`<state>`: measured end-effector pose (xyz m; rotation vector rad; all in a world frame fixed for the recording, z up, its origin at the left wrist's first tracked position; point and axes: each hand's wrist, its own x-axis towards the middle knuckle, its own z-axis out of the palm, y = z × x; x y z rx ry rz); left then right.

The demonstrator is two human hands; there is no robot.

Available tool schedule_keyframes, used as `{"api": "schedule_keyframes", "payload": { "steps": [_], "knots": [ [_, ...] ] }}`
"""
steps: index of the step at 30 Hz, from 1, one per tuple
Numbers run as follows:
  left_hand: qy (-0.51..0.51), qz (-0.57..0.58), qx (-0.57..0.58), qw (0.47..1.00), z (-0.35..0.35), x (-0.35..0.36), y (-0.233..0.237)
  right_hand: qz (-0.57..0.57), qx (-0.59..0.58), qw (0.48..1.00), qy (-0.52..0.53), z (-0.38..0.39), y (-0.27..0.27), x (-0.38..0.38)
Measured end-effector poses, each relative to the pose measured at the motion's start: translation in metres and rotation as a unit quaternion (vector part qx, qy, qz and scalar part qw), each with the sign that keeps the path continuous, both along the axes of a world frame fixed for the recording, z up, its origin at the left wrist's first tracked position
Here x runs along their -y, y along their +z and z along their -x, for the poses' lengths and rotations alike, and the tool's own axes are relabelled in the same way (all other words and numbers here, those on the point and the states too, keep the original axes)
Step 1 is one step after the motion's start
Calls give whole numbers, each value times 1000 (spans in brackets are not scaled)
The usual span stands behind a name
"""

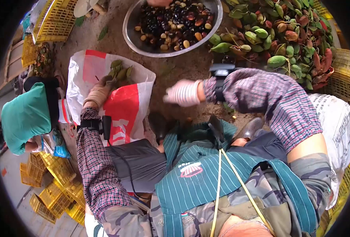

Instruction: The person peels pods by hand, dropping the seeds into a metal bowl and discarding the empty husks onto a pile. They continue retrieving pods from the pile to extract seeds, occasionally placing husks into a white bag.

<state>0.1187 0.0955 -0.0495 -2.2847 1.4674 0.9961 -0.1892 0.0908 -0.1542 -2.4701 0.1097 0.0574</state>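
My left hand [97, 93], in a pale glove with dark fingertips, is closed around a cluster of green seed pods [120, 72]. It holds them over the open mouth of a white and red woven sack [125, 104]. My right hand [183, 93], in a white striped glove, hangs above the ground between the sack and the pod heap. Motion smears its fingers, so I cannot see whether anything is in them. Beyond it stands a metal basin [129, 37] of dark and light brown seeds.
A large heap of green and reddish pods [276, 43] lies at upper right. Another person's hand [159, 2] is over the basin. A person in a green top [26, 116] bends at left. Yellow crates [58, 197] are stacked lower left; a white sack [333, 126] stands at right.
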Motion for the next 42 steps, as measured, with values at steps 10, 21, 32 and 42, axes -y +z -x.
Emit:
{"api": "schedule_keyframes", "payload": {
  "steps": [10, 21, 32, 42],
  "knots": [
    [-64, 102, -132, 984, 27, 2, -4, 79, 87, 991, 66, -14, -67, -109],
    [-105, 72, -68, 990, 28, 6, -22, -40, -1, 998, 53, 46, -137, -139],
    [-136, 81, -78, 984, 35, 13, -27, 30, 200, 972, -117, 62, 56, 57],
    [-203, 182, -156, 949, 111, 35, 17, 150, -209, 951, -169, 146, 24, 94]
  ]
}}
